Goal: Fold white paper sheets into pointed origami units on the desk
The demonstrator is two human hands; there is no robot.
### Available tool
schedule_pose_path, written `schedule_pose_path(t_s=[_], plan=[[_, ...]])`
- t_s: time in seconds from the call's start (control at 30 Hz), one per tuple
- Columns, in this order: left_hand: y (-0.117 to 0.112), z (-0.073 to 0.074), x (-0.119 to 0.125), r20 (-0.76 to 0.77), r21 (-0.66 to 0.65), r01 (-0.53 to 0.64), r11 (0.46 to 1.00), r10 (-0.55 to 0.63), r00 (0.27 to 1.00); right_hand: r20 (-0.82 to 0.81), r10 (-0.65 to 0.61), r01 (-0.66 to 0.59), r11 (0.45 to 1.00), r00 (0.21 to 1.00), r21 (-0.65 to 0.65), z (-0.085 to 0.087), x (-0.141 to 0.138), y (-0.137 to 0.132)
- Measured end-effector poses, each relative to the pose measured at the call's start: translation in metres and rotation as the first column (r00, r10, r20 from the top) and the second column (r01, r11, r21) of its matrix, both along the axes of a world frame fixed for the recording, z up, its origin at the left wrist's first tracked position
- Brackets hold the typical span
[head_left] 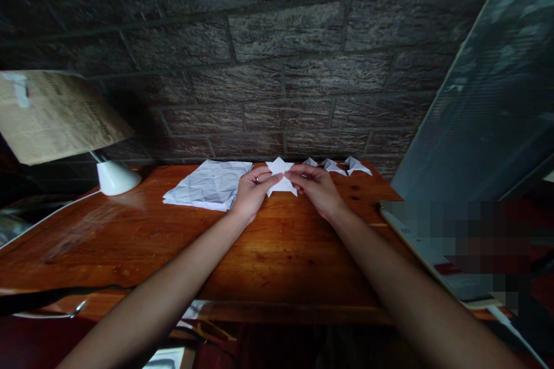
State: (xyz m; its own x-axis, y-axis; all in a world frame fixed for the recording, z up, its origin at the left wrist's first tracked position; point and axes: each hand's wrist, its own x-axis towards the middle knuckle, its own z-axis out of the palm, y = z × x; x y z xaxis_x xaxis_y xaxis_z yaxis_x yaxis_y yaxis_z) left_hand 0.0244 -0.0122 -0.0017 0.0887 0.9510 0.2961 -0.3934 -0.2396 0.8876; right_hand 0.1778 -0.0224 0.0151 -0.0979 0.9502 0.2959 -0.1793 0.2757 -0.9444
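Head view: two hands meet at one white folded paper star [282, 185], which lies straight ahead at twelve o'clock from the wearer, near the far edge of the worktop [268, 265]. The left hand [250, 193], with one ring on a finger, pinches it from nine o'clock; the right hand [318, 187] pinches it from three. Whether the star touches the wood, I cannot tell.

Taking the star as the centre of the clock, three smaller folded paper pieces [334, 166] sit in a row toward three o'clock by the wall [294, 81]; the right hand is close in front of the nearest one. At nine o'clock lies one pile of creased white paper [208, 184], its sheets too merged to count, with the left hand across its near right corner.

Farther out at nine stands one lamp [113, 177] with a brown paper shade [60, 115]. One black strap [64, 296] lies at eight. One flat slab [426, 242], partly pixelated, takes up four o'clock, and a tall panel [471, 86] leans at two. Both forearms cross the worktop's front edge.
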Motion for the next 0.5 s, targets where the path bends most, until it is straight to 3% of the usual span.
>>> schedule_pose_path(t_s=[0.5], plan=[[-0.0008,-0.0006,-0.0004,-0.047,0.026,0.015,1.0,-0.014,0.999,-0.081,-0.075,0.069,0.995,0.994,-0.074,0.0011,0.002,0.0025]])
